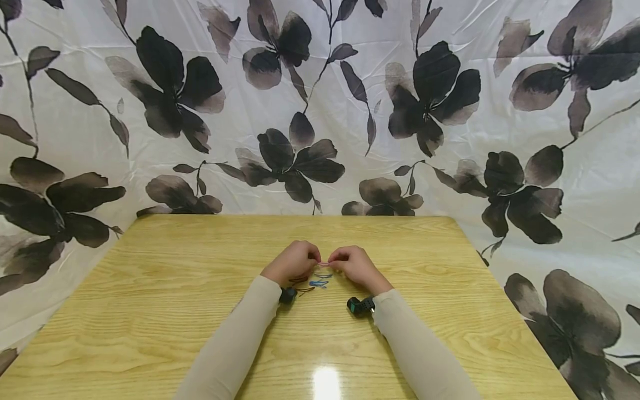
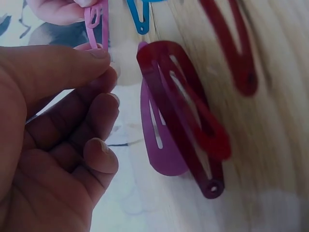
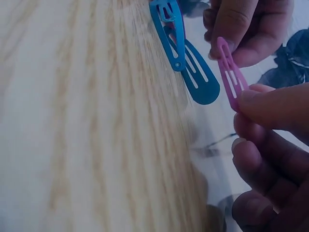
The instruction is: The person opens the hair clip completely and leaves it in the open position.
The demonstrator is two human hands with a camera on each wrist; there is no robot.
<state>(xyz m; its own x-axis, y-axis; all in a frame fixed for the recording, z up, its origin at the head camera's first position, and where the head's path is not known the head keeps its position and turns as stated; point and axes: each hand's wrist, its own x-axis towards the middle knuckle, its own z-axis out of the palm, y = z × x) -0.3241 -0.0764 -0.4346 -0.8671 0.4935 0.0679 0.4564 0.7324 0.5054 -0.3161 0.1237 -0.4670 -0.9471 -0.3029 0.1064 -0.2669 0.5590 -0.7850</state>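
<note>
A pink snap hair clip [image 3: 232, 77] is stretched between both hands above the table. My left hand [image 1: 295, 262] pinches one end with thumb and forefinger. At the other end, my right hand [image 1: 357, 266] pinches the clip the same way. Close by the left hand lie dark red hair clips [image 2: 178, 111], overlapping a purple hair clip [image 2: 166, 157]. Blue hair clips [image 1: 318, 284] rest on the table between the wrists; in the right wrist view one teal-blue clip [image 3: 203, 89] lies partly under another.
The wooden table [image 1: 200, 333] reaches back to a curtain with dark flowers [image 1: 295, 161]. Each wrist carries a small black camera, the left one [image 1: 287, 295] near the red clips and the right one [image 1: 360, 305] just above the tabletop.
</note>
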